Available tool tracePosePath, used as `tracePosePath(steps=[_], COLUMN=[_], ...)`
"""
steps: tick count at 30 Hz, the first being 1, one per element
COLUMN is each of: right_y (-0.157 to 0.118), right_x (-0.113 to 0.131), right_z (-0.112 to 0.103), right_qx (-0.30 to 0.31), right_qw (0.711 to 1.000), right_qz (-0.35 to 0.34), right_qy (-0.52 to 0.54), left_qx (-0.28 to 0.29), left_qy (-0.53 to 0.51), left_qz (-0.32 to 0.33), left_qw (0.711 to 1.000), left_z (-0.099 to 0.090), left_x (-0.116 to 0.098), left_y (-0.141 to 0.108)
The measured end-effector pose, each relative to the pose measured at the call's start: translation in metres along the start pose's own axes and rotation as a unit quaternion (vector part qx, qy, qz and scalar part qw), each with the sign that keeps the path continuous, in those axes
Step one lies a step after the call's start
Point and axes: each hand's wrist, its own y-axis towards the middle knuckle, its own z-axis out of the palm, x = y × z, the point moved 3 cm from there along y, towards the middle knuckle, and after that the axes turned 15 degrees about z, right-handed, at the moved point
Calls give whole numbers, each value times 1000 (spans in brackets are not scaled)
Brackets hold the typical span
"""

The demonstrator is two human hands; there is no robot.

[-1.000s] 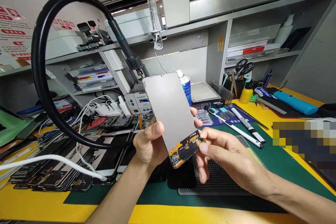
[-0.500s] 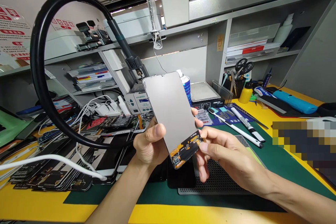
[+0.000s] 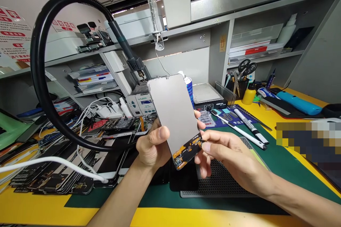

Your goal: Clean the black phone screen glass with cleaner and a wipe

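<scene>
A phone screen panel (image 3: 174, 108), its grey back turned toward me, is held up over the bench at a tilt. Along its lower end runs a black and orange flex circuit (image 3: 188, 151). My left hand (image 3: 151, 145) is closed around the panel, thumb on the left edge and fingertips showing past the right edge. With thumb and forefinger, my right hand (image 3: 226, 152) pinches the panel's lower right corner at the flex circuit; its other fingers curl below. Beneath them, a dark phone-shaped slab (image 3: 183, 179) lies beside a perforated grey mat (image 3: 226, 181).
Stacked phone screens (image 3: 64, 170) and white cables (image 3: 53, 163) crowd the left. A thick black hose (image 3: 39, 78) arches overhead. To the right lie a toothbrush (image 3: 239, 129) and a marker (image 3: 252, 126). A spray can (image 3: 188, 87) and a flat heating plate (image 3: 209, 95) stand behind.
The panel has shifted very slightly right and down, its top edge tipping a little. My right hand's lower fingers have curled up closer to the panel.
</scene>
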Motion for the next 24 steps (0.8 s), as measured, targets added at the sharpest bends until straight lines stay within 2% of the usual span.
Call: tracePosePath(steps=[8,12,17,24], right_y=[-1,-3,-1,1], right_x=[3,5,3,-1], right_z=[2,2,-2,-3], right_qx=[-35,-50,-75,-69], right_qw=[999,998,996,997], right_qz=[12,3,-21,1], right_qy=[-18,-28,-38,-32], left_qx=[5,17,-7,-22], left_qy=[-28,-29,-49,-78], left_qz=[-15,-50,-61,-71], left_qw=[999,998,997,994], left_z=[3,1,-2,-1], left_x=[-1,2,6,10], left_y=[-2,-2,-1,-2])
